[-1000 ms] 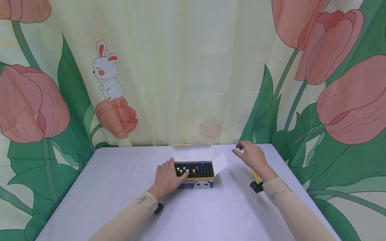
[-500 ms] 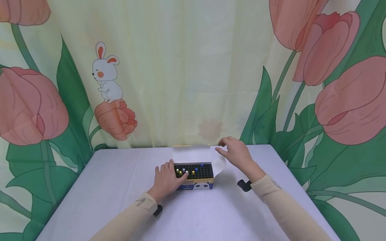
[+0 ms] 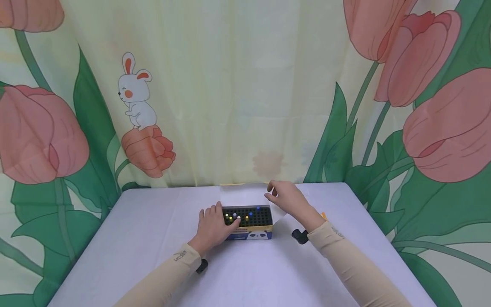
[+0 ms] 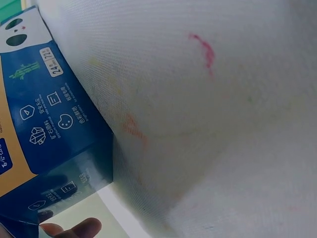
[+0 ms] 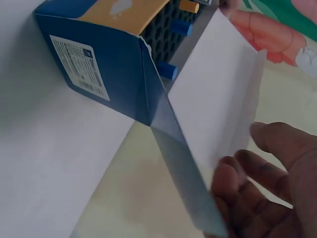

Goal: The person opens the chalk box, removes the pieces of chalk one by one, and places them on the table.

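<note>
A blue and yellow chalk box (image 3: 253,234) with a panda face stands on the table, and several coloured chalk sticks (image 3: 247,218) stick up from its black holed insert (image 3: 264,219). My left hand (image 3: 212,224) grips the box's left end, thumb at the near top edge. The white-lined lid (image 3: 241,194) is folded back. My right hand (image 3: 289,198) hovers over the box's right end, fingers loosely bent. In the right wrist view its fingertips overlap the edge of the right side flap (image 5: 181,158), which sticks outward.
A white cloth with faint coloured smudges covers the table (image 3: 153,238). An orange stick-like thing (image 3: 324,216) shows behind my right wrist, mostly hidden. A black wrist camera (image 3: 300,236) hangs under the right forearm. A curtain (image 3: 230,106) with tulips and a rabbit closes off the back.
My right hand has moved left, from the table's right side to the box's open lid and side flap. My left hand and the box have stayed in place.
</note>
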`<state>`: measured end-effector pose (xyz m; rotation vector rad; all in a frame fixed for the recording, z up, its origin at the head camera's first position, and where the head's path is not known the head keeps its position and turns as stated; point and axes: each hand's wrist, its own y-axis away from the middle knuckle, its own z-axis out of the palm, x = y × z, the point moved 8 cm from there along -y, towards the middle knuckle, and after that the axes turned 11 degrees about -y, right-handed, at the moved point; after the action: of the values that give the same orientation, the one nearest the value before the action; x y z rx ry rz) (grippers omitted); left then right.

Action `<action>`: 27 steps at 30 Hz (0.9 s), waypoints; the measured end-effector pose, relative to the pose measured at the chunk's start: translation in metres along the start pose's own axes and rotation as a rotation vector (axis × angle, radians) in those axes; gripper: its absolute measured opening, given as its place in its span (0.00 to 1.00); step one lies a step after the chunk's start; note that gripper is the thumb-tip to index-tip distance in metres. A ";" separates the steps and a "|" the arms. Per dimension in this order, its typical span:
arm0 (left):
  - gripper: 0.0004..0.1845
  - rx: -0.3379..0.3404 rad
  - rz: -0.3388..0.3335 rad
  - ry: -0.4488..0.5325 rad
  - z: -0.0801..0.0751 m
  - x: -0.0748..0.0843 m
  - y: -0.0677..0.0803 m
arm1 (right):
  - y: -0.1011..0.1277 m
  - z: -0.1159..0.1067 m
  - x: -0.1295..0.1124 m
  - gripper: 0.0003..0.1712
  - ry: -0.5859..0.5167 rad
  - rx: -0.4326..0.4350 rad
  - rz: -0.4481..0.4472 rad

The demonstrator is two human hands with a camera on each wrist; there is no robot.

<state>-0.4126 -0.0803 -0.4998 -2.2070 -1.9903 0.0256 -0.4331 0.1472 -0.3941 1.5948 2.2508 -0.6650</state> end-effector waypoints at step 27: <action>0.57 0.003 -0.004 -0.003 0.003 0.001 0.000 | 0.003 0.063 0.011 0.11 0.089 -0.043 0.021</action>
<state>-0.4131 -0.0790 -0.5028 -2.2026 -1.9947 0.0319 -0.4351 0.1230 -0.4533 1.6560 2.2915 -0.5463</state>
